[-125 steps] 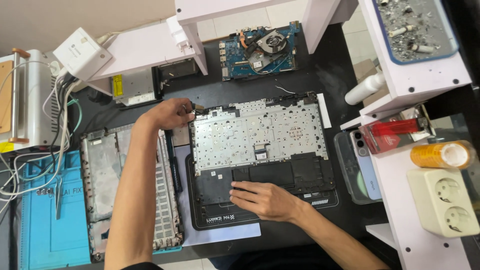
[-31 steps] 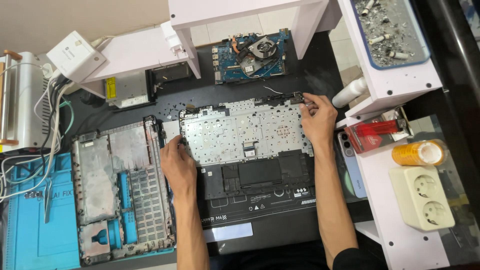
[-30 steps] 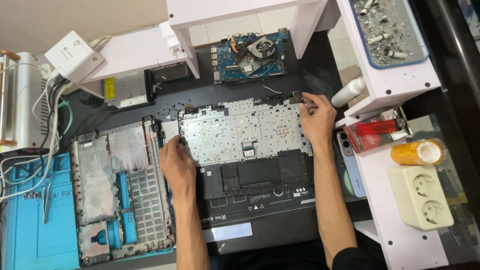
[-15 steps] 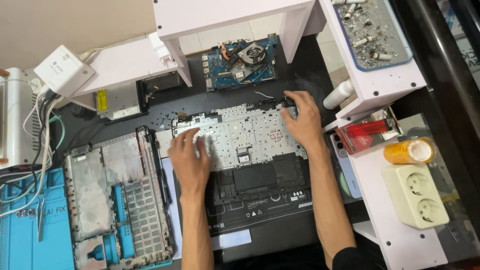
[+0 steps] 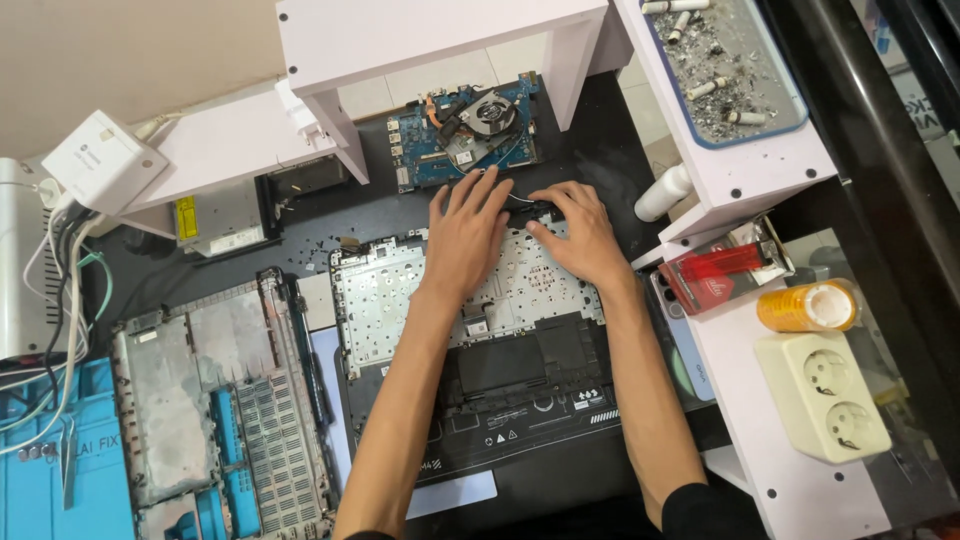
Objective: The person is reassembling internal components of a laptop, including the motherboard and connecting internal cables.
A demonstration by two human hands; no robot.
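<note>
Our left hand [image 5: 465,235] and right hand [image 5: 580,235] cover the far edge of the opened laptop base [image 5: 470,350], so we cannot make out what lies under the palms, and the grey bottom cover [image 5: 220,400] runs off the lower edge. Both hands lie flat, fingers spread and gripping nothing, fingertips on the base's black rear strip [image 5: 530,208], just short of the blue circuit board [image 5: 465,130]. Up right, a blue-rimmed tray [image 5: 795,120] holds ash and cigarette butts.
</note>
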